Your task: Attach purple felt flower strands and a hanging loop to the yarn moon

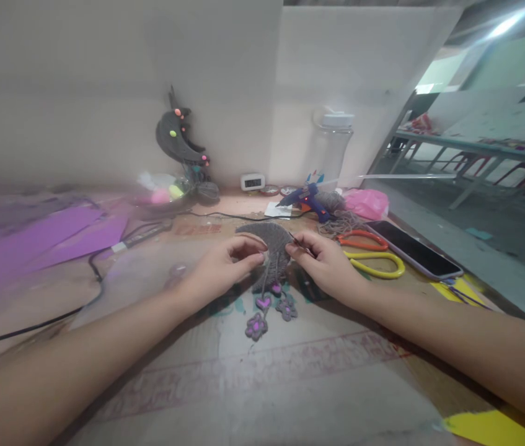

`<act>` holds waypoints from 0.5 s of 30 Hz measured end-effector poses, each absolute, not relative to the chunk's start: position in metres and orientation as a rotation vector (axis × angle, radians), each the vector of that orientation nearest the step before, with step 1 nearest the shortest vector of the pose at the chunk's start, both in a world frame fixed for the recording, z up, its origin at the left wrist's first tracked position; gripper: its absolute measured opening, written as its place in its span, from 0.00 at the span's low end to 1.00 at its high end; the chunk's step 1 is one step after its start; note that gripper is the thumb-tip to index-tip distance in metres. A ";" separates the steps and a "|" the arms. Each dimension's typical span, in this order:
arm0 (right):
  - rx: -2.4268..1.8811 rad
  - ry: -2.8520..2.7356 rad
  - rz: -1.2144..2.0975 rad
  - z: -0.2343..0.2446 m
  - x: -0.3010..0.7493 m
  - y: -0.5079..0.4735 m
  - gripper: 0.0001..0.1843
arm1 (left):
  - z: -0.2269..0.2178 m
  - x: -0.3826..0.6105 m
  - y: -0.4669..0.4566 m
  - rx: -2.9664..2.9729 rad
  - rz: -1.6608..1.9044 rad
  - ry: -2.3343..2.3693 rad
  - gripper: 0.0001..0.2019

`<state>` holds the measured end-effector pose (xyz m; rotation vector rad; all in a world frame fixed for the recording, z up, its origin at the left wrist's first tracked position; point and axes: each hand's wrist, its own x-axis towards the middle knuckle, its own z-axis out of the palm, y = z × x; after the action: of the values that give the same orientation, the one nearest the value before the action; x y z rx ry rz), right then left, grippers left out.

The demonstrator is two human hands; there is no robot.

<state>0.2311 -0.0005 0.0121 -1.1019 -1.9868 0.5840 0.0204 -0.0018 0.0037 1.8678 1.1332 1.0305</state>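
A grey yarn-wrapped crescent moon [275, 238] lies on the worktop between my hands. Grey strands run down from it to a small purple-centred heart [263, 302] and two grey flower shapes, one of them a flower with a purple middle [256, 326]. My left hand [227, 263] is closed in a pinch at the moon's inner left edge, its thumb and fingertips against the yarn. At the moon's right side, my right hand [322, 260] pinches a thin dark pointed tool [303, 245]; its kind is hard to make out, and the fingers hide part of it.
Behind the moon stand a blue glue gun [306, 199], a small digital clock [253, 181] and a clear bottle [331, 152]. To the right lie yellow-handled scissors [383, 265], a phone [415, 251] and grey yarn [343, 222]. Another decorated moon [176, 137] hangs behind; a black cable [97, 272] crosses at left.
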 end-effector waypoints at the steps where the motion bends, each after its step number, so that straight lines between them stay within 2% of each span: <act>1: -1.103 -1.984 0.591 0.012 0.231 0.000 0.10 | 0.003 0.020 -0.001 1.883 1.036 1.124 0.10; 15: -1.107 -2.001 0.570 0.011 0.231 0.001 0.09 | 0.007 0.019 -0.005 1.918 0.961 1.160 0.09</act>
<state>0.2306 0.0007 0.0115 -1.1075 -2.0011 0.5698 0.0186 -0.0051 0.0073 1.9182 1.1601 0.9609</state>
